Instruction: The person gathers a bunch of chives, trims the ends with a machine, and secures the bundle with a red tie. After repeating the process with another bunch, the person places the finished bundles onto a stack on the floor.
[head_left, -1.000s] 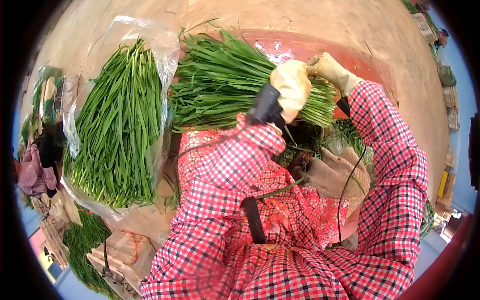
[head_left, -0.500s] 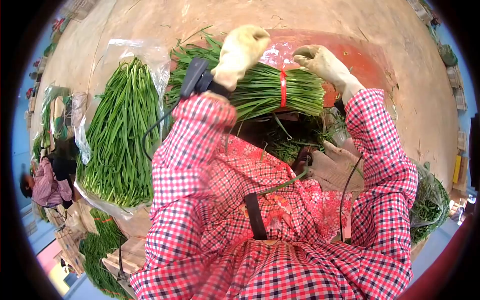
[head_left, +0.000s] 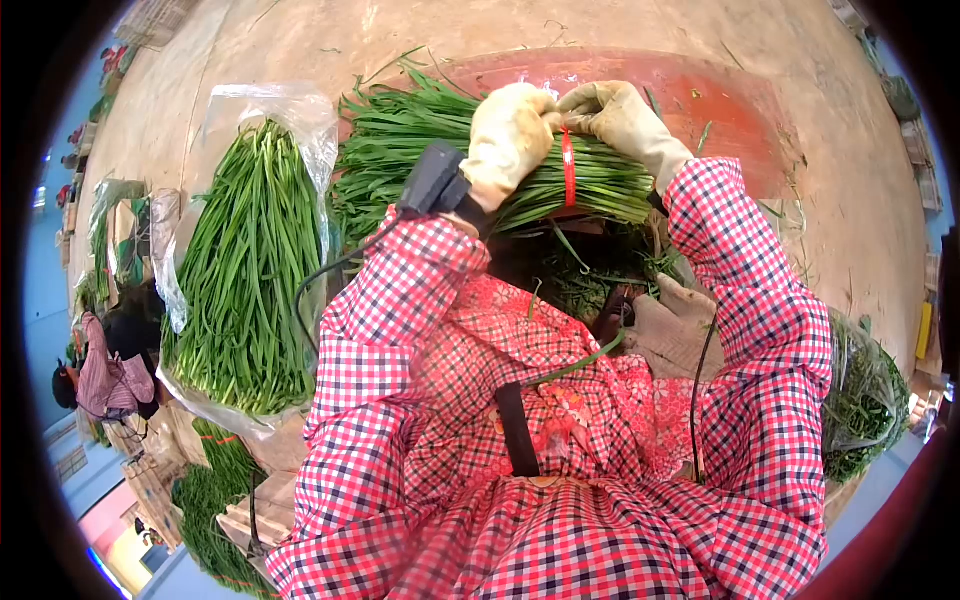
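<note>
A bundle of long green garlic chives point(head_left: 600, 178) lies across a red board, its cut stem ends to the right and leaves to the left. A red tie point(head_left: 570, 170) runs round its stems. My left hand point(head_left: 510, 138), in a pale rubber glove, pinches at the top of this tie. Close against it, my right hand point(head_left: 618, 118), gloved alike, has thumb and fingers pressed together at the same spot. The tie's ends are hidden among the fingertips. A black device point(head_left: 433, 180) with a cable is strapped to my left wrist.
Left of me, a big heap of chives point(head_left: 245, 270) rests on a clear plastic sheet point(head_left: 318, 140). Loose trimmings point(head_left: 580, 290) and a worn fabric glove point(head_left: 675, 325) lie below the bundle. A bag of greens point(head_left: 860, 400) stands at right. Another person point(head_left: 110, 375) is at far left.
My two hands have come together from either side, the left moving right and down, the right moving left, and now meet above the red tie.
</note>
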